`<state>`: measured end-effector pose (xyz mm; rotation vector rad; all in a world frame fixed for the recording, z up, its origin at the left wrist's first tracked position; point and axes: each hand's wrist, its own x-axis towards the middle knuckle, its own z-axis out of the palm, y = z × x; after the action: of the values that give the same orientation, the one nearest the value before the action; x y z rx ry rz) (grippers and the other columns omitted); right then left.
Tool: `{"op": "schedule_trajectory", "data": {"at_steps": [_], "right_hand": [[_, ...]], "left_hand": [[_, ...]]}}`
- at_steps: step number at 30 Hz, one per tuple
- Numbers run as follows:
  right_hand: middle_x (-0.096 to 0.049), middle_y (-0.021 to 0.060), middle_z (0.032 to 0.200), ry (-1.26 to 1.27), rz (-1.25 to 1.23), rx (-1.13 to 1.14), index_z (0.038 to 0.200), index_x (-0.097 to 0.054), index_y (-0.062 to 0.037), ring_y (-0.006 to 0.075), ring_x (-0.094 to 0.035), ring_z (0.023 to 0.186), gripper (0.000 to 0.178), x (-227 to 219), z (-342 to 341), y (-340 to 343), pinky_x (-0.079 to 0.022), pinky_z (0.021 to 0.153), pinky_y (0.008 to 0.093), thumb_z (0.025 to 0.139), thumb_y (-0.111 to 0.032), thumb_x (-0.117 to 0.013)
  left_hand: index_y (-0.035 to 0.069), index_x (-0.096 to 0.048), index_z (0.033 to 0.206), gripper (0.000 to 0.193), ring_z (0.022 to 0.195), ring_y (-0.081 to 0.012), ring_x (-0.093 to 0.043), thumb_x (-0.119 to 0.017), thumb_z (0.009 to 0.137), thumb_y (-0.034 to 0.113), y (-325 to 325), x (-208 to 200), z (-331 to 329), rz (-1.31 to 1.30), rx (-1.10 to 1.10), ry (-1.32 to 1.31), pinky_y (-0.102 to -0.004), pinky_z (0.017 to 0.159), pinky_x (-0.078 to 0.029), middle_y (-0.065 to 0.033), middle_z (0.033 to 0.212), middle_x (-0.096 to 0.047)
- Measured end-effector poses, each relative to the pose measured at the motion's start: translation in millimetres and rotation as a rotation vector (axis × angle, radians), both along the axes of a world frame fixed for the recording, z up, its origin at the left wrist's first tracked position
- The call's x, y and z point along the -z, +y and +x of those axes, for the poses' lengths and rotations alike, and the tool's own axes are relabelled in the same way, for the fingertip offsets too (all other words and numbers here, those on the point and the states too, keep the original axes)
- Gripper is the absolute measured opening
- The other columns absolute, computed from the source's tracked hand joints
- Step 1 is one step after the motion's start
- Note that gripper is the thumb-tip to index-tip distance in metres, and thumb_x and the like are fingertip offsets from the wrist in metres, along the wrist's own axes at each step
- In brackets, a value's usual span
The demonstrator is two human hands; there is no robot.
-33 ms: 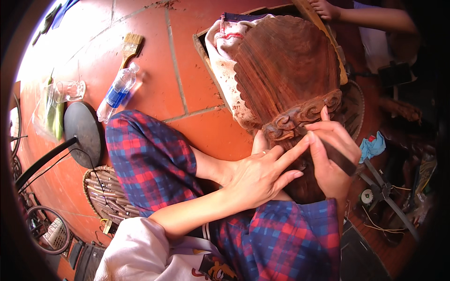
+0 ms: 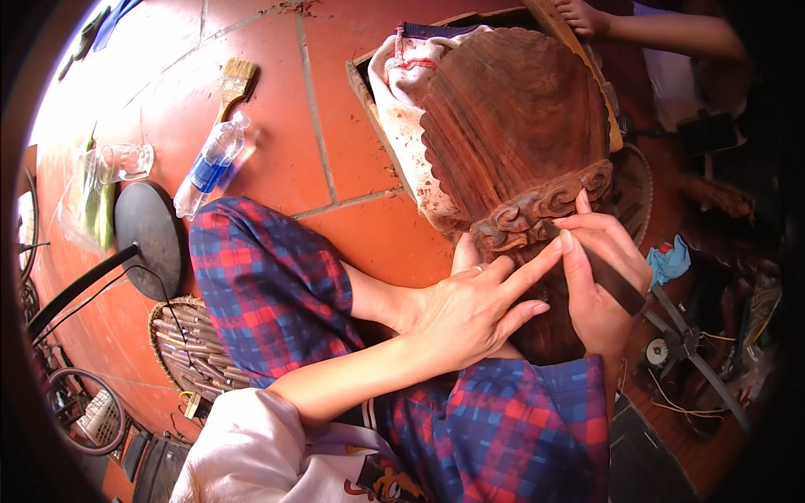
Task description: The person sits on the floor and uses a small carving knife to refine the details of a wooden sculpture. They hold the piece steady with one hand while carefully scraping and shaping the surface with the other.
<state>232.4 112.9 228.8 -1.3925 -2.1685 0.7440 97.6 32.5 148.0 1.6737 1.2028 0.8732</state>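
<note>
A dark brown carved wooden piece with a scalloped edge lies in front of me. Scrolled relief carving runs across its near part. My right hand pinches a dark, flat, narrow strip, whose tip meets the lower edge of the carving; its exact kind is unclear. My left hand lies over the near part of the wood with fingers stretched out. Its index fingertip touches the strip's end beside my right fingertips. Some of its other fingers are hidden behind the hand.
Under the wood are a stained white cloth and a wooden frame. Another person's hand grips the far side. A brush, plastic bottle, glass and basket of sticks stand left. A blue cloth lies right.
My right hand and the strip have shifted slightly right and toward me. My left index fingertip has moved a little right with them. The wood has barely moved.
</note>
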Motion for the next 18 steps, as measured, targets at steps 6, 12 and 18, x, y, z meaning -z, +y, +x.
{"op": "schedule_trajectory", "data": {"at_steps": [6, 12, 18], "right_hand": [[-0.066, 0.0155, 0.087, -0.046, 0.029, -0.116, 0.083, -0.066, 0.0072, 0.0298, -0.069, 0.082, 0.005, 2, 3, -2, -0.047, 0.104, 0.0496, 0.079, 0.006, -0.063], [-0.067, 0.0151, 0.088, -0.007, -0.001, -0.113, 0.083, -0.067, 0.0072, 0.028, -0.069, 0.082, 0.004, 2, 11, -1, -0.047, 0.104, 0.0497, 0.082, 0.005, -0.064], [-0.067, 0.0165, 0.094, 0.053, -0.089, -0.052, 0.086, -0.068, 0.0072, 0.0327, -0.067, 0.102, 0.006, 5, 12, -2, -0.044, 0.106, 0.0491, 0.083, 0.004, -0.064]], "left_hand": [[0.014, -0.035, 0.151, 0.066, 0.073, -0.0334, -0.06, -0.061, 0.094, 0.035, -13, -1, -5, -0.103, 0.0, -0.058, -0.0444, 0.061, -0.049, -0.0138, 0.086, -0.052], [0.011, -0.033, 0.151, 0.068, 0.069, -0.0327, -0.06, -0.061, 0.094, 0.036, -10, -3, -1, -0.108, 0.003, -0.121, -0.0445, 0.061, -0.049, -0.0139, 0.086, -0.053], [0.012, -0.038, 0.149, 0.065, 0.069, -0.0318, -0.06, -0.063, 0.093, 0.034, -3, -3, 0, -0.091, 0.018, 0.018, -0.0417, 0.06, -0.049, -0.013, 0.086, -0.053]]}}
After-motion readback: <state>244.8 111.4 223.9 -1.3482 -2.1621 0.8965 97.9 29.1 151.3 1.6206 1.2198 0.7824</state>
